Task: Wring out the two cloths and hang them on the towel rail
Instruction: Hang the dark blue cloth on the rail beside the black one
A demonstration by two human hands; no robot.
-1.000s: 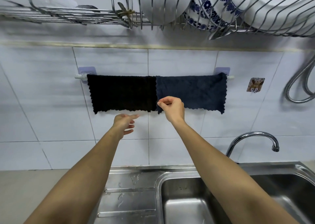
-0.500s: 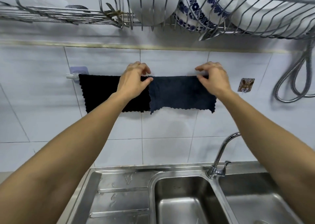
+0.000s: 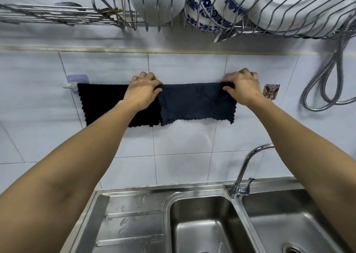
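Two cloths hang side by side over the white towel rail (image 3: 67,85) on the tiled wall. The black cloth (image 3: 100,102) is on the left, the dark blue cloth (image 3: 196,102) on the right, their edges meeting. My left hand (image 3: 143,90) grips the top left corner of the dark blue cloth at the rail. My right hand (image 3: 242,88) grips its top right corner. The rail's right end is hidden behind my right hand.
A wire dish rack (image 3: 192,17) with plates and bowls hangs overhead. A steel double sink (image 3: 204,225) with a curved tap (image 3: 248,168) lies below. A wall hook (image 3: 271,91) and a looped metal hose (image 3: 327,83) are at the right.
A second ago my hands were low at the cloths' bottom edges. They rose to the rail and now grip the dark blue cloth's top corners; the view has shifted closer.
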